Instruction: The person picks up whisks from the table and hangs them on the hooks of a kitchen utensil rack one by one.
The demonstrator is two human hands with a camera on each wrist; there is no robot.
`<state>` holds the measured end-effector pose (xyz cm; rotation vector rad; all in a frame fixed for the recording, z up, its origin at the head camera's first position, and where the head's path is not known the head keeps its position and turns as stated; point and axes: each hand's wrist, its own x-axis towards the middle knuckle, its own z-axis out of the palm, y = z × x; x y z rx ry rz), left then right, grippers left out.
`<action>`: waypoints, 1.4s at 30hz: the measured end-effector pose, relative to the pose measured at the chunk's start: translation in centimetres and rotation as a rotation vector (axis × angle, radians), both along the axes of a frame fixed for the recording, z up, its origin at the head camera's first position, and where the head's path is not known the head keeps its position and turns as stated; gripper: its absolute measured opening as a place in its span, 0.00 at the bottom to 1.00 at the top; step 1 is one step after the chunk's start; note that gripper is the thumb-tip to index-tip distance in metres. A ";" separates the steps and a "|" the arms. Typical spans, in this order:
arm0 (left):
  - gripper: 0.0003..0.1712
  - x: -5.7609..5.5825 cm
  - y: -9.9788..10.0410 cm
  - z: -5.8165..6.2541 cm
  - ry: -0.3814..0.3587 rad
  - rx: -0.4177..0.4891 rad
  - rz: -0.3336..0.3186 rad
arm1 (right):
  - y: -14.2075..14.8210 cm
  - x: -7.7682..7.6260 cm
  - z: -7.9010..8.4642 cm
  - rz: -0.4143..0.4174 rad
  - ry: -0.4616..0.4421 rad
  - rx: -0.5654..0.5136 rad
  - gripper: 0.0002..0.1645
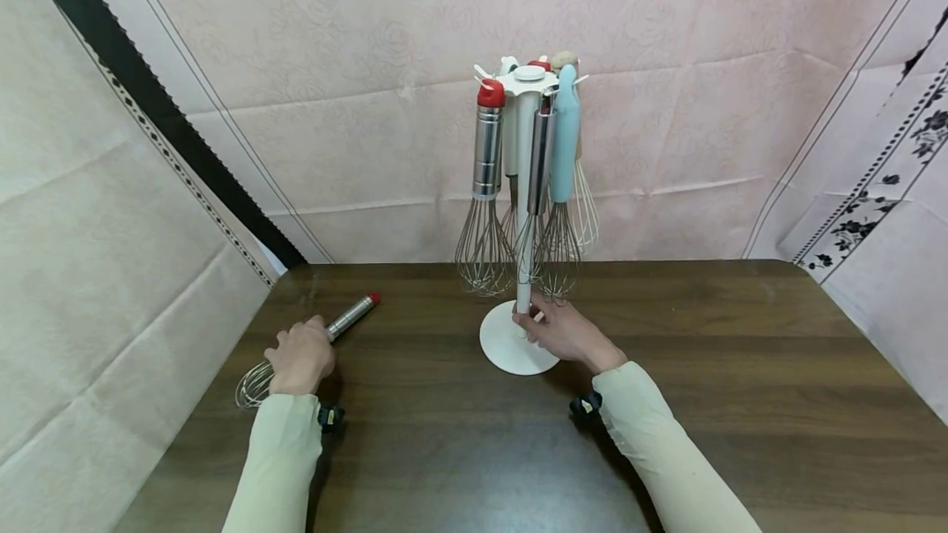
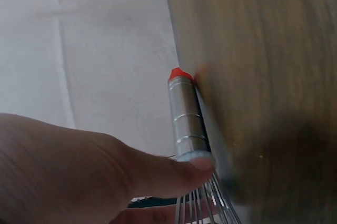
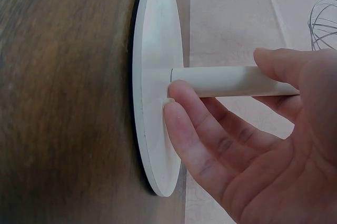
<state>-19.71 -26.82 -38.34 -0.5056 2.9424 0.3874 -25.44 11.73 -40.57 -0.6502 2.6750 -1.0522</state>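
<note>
At the left of the table, my left hand [image 1: 302,356] grips a whisk [image 1: 352,317] with a silver handle and red end cap. In the left wrist view the thumb lies where the whisk's handle [image 2: 185,113] meets its wires; the other fingers are mostly hidden. Near the table's middle stands a white whisk stand [image 1: 523,270] on a round base [image 1: 511,352]. My right hand [image 1: 566,331] holds its pole low down, just above the base. The right wrist view shows the thumb on one side of the pole [image 3: 226,80] and curled fingers on the other.
Several whisks hang from the stand's top, among them a silver one with a red cap [image 1: 487,146], a slim silver one [image 1: 541,159] and a light blue one [image 1: 565,138]. Pale cloth [image 1: 370,146] hangs behind the brown wooden table [image 1: 741,401].
</note>
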 end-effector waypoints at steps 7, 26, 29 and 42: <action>0.14 -0.2 -0.3 -0.3 0.054 -0.013 -0.003 | 0.0 0.1 0.0 0.003 -0.002 -0.008 0.20; 0.14 0.0 0.0 -0.2 0.191 -0.004 -0.030 | -0.1 0.0 -0.1 0.009 -0.001 -0.025 0.20; 0.13 0.0 0.2 0.1 0.230 -0.011 -0.045 | 0.0 -0.1 -0.1 0.016 0.004 -0.026 0.19; 0.13 0.4 1.1 1.5 0.352 -0.016 -0.067 | 0.1 -0.2 -0.2 0.006 0.008 -0.016 0.21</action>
